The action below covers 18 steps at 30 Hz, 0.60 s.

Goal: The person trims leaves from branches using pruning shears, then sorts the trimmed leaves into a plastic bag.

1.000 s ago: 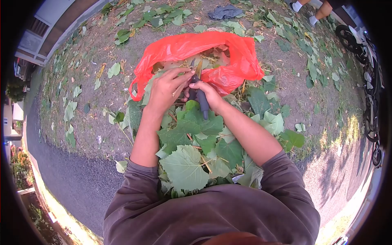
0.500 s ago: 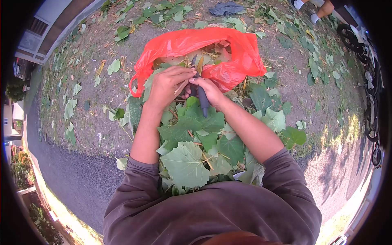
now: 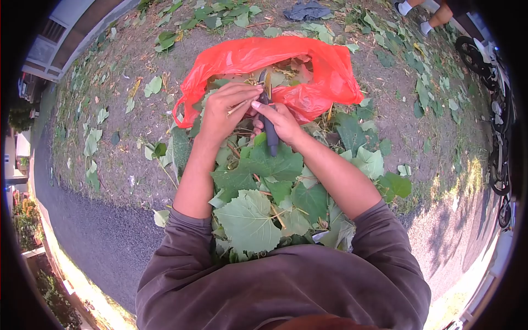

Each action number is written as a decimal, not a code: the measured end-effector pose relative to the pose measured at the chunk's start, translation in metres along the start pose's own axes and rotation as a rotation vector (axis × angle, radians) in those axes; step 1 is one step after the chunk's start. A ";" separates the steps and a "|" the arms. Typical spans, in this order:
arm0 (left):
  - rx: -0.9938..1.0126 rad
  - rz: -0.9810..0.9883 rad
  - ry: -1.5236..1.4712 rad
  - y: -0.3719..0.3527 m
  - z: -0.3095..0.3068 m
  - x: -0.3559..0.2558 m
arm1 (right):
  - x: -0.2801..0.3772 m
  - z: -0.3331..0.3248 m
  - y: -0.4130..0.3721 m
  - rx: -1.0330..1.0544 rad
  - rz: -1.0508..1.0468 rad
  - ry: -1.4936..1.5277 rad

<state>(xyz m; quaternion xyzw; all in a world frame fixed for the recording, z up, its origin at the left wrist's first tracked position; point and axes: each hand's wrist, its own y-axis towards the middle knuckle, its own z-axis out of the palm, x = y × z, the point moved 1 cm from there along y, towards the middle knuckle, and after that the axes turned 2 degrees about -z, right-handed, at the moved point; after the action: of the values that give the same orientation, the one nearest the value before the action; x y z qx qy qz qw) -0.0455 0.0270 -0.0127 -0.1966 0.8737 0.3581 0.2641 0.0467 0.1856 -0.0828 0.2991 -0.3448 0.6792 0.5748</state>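
My right hand is closed round the dark handles of pruning shears, whose narrow blades point away from me. Beside it on the left, my left hand is closed on thin pale stems, with its fingertips at the shears' blades. Just beyond both hands lies an open red plastic bag with leaves and plant bits inside. Large green leaves are heaped between my forearms, close to my body. What the lower fingers of my left hand touch is hidden.
Loose leaves are strewn over the dirt ground. A dark cloth lies beyond the bag. Another person's legs show at the upper right, near parked bicycles or motorbikes. Paved ground lies at the lower left.
The shears' handles look closer together than before, and their blades have come together. Both hands have stayed in nearly the same place.
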 end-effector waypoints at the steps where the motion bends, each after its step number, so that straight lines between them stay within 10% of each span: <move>1: -0.005 0.001 0.004 0.000 0.000 0.002 | 0.000 0.000 0.001 0.005 -0.001 -0.003; 18: -0.130 -0.312 -0.202 -0.004 0.004 0.007 | -0.004 -0.005 0.006 0.084 0.003 0.042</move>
<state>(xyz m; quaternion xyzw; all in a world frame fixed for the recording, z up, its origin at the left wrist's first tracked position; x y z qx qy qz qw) -0.0481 0.0260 -0.0212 -0.3094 0.7765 0.3866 0.3896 0.0413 0.1866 -0.0899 0.3080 -0.3044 0.6999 0.5680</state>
